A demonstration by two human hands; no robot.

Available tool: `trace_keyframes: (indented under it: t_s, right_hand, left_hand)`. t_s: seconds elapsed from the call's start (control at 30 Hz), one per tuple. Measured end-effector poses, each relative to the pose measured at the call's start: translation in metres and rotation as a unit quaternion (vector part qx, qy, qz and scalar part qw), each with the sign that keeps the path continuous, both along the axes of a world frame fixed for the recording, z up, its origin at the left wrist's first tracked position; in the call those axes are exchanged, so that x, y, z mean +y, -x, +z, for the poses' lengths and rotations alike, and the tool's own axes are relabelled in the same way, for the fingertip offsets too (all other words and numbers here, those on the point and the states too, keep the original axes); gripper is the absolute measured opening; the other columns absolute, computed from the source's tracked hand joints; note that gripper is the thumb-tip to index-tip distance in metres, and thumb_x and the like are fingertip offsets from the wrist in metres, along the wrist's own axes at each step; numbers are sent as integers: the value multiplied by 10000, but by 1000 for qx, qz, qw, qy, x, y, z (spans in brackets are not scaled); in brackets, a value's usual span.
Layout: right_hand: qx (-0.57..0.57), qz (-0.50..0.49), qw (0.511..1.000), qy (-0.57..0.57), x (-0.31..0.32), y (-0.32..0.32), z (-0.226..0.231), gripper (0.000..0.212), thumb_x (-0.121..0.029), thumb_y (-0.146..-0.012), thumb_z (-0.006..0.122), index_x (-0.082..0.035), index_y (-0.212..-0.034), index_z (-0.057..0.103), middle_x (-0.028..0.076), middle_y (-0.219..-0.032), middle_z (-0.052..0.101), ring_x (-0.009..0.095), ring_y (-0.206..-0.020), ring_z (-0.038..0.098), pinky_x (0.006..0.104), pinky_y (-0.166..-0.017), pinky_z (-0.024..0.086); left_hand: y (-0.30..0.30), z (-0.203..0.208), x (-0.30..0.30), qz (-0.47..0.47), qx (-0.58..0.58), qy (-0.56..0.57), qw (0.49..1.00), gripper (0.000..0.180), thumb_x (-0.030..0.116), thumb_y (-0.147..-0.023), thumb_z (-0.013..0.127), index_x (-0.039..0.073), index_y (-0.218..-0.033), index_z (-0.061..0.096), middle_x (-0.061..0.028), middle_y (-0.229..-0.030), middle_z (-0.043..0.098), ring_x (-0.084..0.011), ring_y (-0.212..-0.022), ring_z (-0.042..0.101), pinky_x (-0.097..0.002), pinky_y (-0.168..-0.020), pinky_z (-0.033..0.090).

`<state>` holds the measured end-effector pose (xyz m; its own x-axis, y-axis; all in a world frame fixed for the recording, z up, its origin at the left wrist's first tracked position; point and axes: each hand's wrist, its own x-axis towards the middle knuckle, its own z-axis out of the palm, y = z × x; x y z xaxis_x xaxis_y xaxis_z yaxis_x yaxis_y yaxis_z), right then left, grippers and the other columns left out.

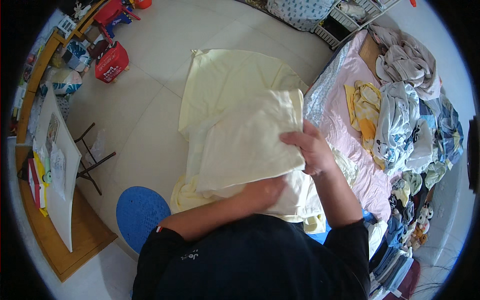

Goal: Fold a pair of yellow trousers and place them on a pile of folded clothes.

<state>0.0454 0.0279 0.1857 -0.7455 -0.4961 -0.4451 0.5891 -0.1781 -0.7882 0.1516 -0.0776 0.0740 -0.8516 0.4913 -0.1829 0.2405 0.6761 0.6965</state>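
A large pale yellow cloth (pixel 250 140), like bed linen, hangs partly folded in front of me. Its far part spreads toward the tiled floor, and more of it bunches close to my body. My right hand (pixel 313 150) grips the right edge of the folded upper layer, thumb on top and fingers behind. Across my front reaches my left forearm, and my left hand (pixel 270 192) is at the near edge of the folded layer, slightly blurred. The cloth hides its fingers.
On the right, a bed with a pink sheet (pixel 345 95) bears heaped clothes (pixel 400 125). A blue round stool (pixel 142 217) stands at near left. Further left are a tilted white folding table (pixel 60 170) and a red child's chair (pixel 111 62). A white rack (pixel 345 22) stands at the back.
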Motion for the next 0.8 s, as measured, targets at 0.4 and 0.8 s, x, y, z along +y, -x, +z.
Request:
trace_keyframes:
  t_s: [0.4, 0.8]
  right_hand:
    - [-131, 12, 990, -58, 24, -80, -96, 488, 48, -777, 526, 49, -1263, 478, 149, -1140, 599, 213, -1022, 600, 339, -887, 485]
    - [515, 46, 726, -453, 7, -7, -62, 623, -104, -751, 712, 20, -1291, 427, 223, -1129, 536, 367, -1096, 509, 430, -924, 441]
  left_hand:
    - [-36, -45, -134, 211, 68, -79, 972, 404, 244, -915, 537, 72, -1280, 533, -185, -1296, 526, -366, -1211, 475, -432, -1059, 345]
    - [-64, -15, -115, 208, -13, -42, 977, 429, 336, -892, 540, 71, -1228, 573, -164, -1274, 545, -361, -1189, 484, -456, -1035, 353]
